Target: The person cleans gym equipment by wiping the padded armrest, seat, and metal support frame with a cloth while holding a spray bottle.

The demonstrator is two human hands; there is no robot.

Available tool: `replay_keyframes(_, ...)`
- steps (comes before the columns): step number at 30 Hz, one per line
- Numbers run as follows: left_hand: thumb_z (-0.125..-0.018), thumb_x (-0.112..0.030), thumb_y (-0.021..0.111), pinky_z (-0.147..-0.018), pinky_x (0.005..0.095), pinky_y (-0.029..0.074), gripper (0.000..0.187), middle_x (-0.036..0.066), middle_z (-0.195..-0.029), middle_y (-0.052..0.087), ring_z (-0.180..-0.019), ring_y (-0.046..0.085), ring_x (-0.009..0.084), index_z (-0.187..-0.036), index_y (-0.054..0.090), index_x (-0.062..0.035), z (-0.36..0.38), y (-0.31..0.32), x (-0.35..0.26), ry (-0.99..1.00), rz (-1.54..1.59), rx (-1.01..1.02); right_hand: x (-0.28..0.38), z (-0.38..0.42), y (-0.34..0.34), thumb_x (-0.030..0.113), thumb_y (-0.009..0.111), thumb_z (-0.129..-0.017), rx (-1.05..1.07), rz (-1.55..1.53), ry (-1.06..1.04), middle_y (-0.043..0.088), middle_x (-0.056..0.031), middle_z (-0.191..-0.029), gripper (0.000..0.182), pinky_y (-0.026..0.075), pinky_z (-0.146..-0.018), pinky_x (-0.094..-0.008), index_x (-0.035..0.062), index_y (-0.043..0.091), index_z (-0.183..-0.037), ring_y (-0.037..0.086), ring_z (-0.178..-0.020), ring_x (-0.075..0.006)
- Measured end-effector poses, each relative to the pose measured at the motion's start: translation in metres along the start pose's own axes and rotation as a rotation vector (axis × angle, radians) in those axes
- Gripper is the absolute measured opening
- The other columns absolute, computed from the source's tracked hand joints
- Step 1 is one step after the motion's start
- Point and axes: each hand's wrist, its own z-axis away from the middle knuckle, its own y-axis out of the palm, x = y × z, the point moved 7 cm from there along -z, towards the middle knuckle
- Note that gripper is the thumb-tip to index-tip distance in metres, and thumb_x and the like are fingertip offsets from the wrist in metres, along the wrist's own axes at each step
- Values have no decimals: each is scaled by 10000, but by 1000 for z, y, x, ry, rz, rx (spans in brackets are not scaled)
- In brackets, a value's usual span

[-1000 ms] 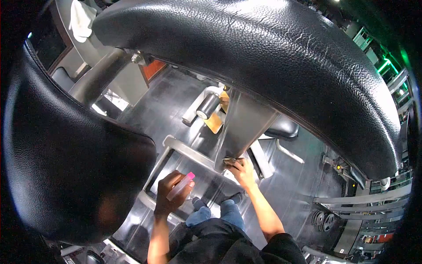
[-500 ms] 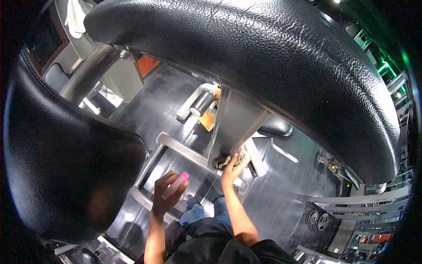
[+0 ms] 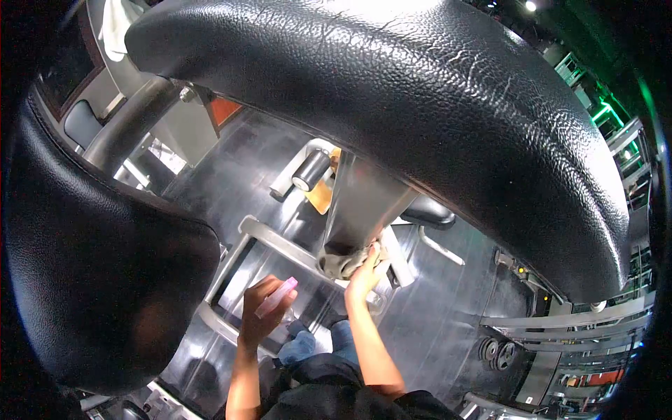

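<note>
My left hand is closed around a small translucent bottle with a pink top, held at an angle over the machine's frame. With my right hand I grip a light, dark-patched cloth. The cloth lies against the lower end of a broad grey metal post, with my fingers along its right side. Above both hands spans a large black padded cushion, which hides the top of the post.
Another black pad fills the left side. Grey frame tubing runs near my legs. A foam roller and a black seat stand beyond the post. Weight plates and racks are at right; a white towel hangs upper left.
The cloth has moved left and spread across the post's lower end, with my right hand following slightly. My left hand keeps the bottle. The whole view has shifted a little.
</note>
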Motion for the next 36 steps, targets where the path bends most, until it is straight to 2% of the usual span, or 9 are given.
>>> replay_keyframes(4, -891, -163, 696, -588, 368, 442, 209, 113, -698, 559, -615, 545, 261, -791, 620, 4, 0, -1, -2, -39, -5, 15, -113, -16, -42, 118, 488, -1048, -122, 234, -98, 656, -120, -1197, 274, 481, -968, -355, -43, 532, -1266, 624, -1089, -227)
replay_keyframes(9, -886, -174, 706, -566, 364, 431, 209, 113, -688, 546, -598, 542, 252, -802, 631, 1, 6, -5, 4, -65, 74, -26, -222, -29, -75, 208, 479, -1031, -188, -85, 620, 673, -115, -1151, 300, 536, -865, -374, 15, 585, -1234, 672, -978, -262)
replay_keyframes(16, -874, -180, 723, -543, 377, 426, 191, 128, -675, 553, -567, 545, 308, -810, 654, -14, 26, -4, 35, -294, 28, -107, -44, 48, 6, 223, 379, -1025, -123, -324, 682, 695, -71, -1162, 368, 529, -985, -426, 55, 604, -1263, 661, -1092, -241)
replay_keyframes(18, -871, -179, 730, -550, 371, 428, 189, 130, -676, 552, -573, 552, 301, -813, 654, -16, 24, -4, 25, -32, -157, -126, -56, 45, 17, 259, 418, -1035, -69, -364, 749, 676, -79, -1210, 360, 508, -1024, -434, 73, 586, -1293, 653, -1115, -236)
replay_keyframes(21, -887, -121, 708, -569, 376, 447, 127, 135, -737, 612, -618, 588, 306, -845, 662, -10, 33, -3, 33, -284, -15, -158, -99, 32, 23, 232, 440, -1034, 2, -410, 717, 666, -88, -1233, 310, 575, -937, -425, 75, 607, -1242, 668, -1110, -259)
replay_keyframes(24, -899, -83, 690, -570, 371, 449, 83, 134, -761, 630, -631, 596, 307, -875, 677, -5, 42, -7, 33, -164, -34, -225, -216, -2, -16, 258, 471, -1033, 692, 95, -164, 674, -99, -1214, 307, 587, -915, -437, 66, 611, -1227, 675, -1094, -267)
replay_keyframes(26, -893, -61, 701, -578, 349, 441, 65, 113, -770, 624, -631, 580, 250, -904, 686, 2, 48, -16, 29, -212, 130, -253, -246, -3, -16, 290, 500, -1027, 138, -189, 965, 673, -119, -1211, 327, 594, -898, -458, 59, 603, -1235, 680, -1082, -279)
replay_keyframes(32, -916, -131, 704, -622, 337, 446, 145, 72, -766, 612, -673, 571, 179, -901, 687, 13, 81, -28, 47, -389, 5, -302, -218, 17, -11, 389, 507, -1020, 39, -230, 997, 683, -112, -1211, 414, 590, -930, -454, 68, 617, -1257, 683, -1075, -288)
replay_keyframes(36, -904, -149, 709, -649, 316, 450, 173, 73, -774, 616, -695, 578, 171, -889, 676, 20, 91, -27, 47, -507, 200, -365, -98, 46, 22, 410, 524, -984, 184, -367, 943, 666, -126, -1226, 444, 540, -989, -484, 72, 617, -1256, 643, -1135, -321)
